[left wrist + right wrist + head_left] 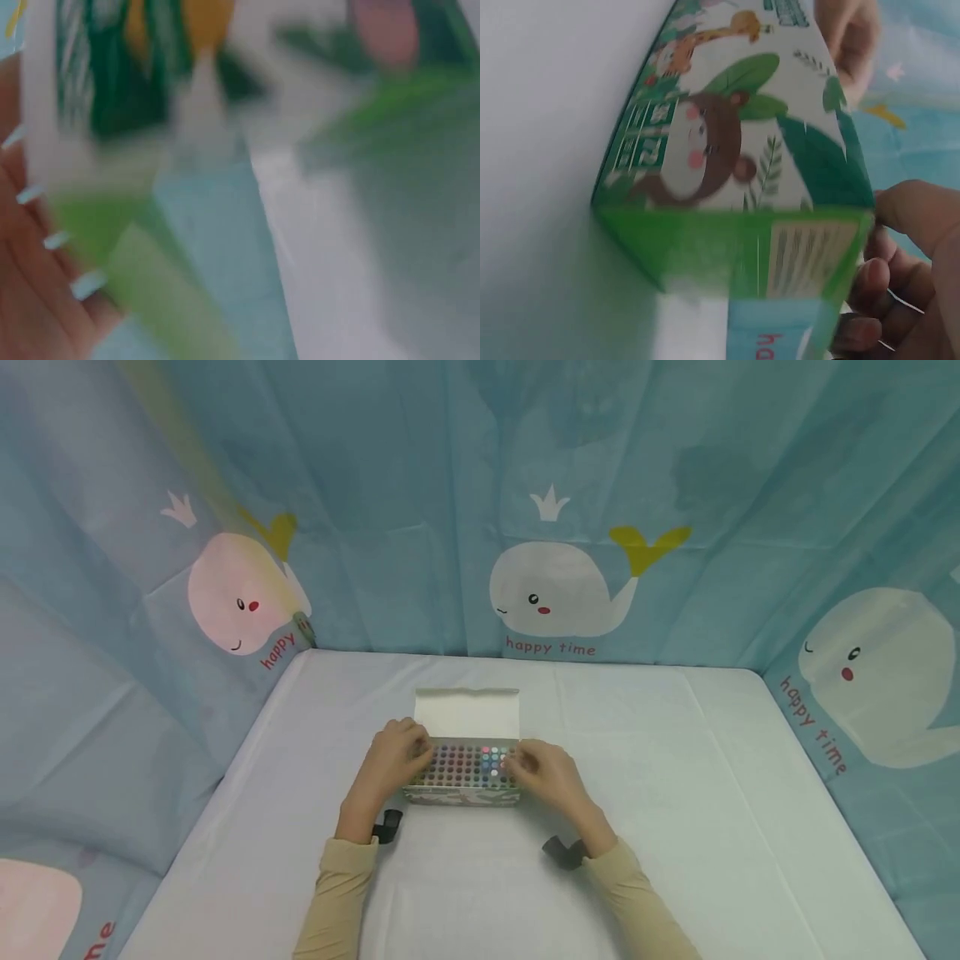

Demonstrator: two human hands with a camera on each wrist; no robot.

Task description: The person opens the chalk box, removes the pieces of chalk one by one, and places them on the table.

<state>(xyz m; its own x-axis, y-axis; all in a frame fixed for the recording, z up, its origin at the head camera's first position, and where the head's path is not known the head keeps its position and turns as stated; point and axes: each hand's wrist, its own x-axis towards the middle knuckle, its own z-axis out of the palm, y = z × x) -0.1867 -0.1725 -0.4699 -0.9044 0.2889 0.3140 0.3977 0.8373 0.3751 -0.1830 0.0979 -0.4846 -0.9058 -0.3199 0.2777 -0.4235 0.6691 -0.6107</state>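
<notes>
A cardboard box of markers (461, 796) lies on the white table, its flap lid (467, 713) raised at the back. Rows of round marker ends (457, 764) fill it, dark to the left, with brighter ones at right. My left hand (393, 756) grips the box's left end, thumb and fingers curled over the edge. At the opposite end my right hand (551, 772) holds the edge with bent fingers. In the right wrist view the box (720, 142) shows cartoon animals and a green end, with curled fingertips (871, 279) against its edge. The left wrist view is blurred.
White cloth covers the table (675, 777). Blue curtains (375, 593) with printed whales stand behind and at both sides. Dark wrist devices (562, 853) sit at both wrists, close to the tabletop.
</notes>
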